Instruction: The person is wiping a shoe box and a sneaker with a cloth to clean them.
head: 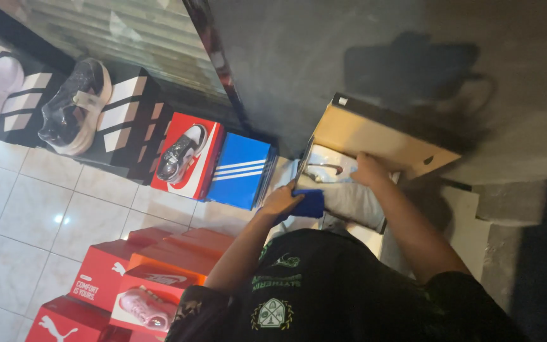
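Observation:
An open cardboard shoebox (375, 136) with its lid raised rests in front of me against a dark wall. White wrapping paper (349, 199) and a pale shoe (332, 170) lie inside it. My left hand (281, 199) grips a blue cloth (310, 204) at the box's near left edge. My right hand (370, 170) reaches into the box and rests on the paper and shoe; what its fingers hold is hidden.
A blue striped shoebox (240, 170) and a red box with a wrapped shoe (185, 155) stand to the left. Black-and-white boxes bear a wrapped dark shoe (74, 104). Several red and orange boxes (128, 278) are stacked at lower left on white floor tiles.

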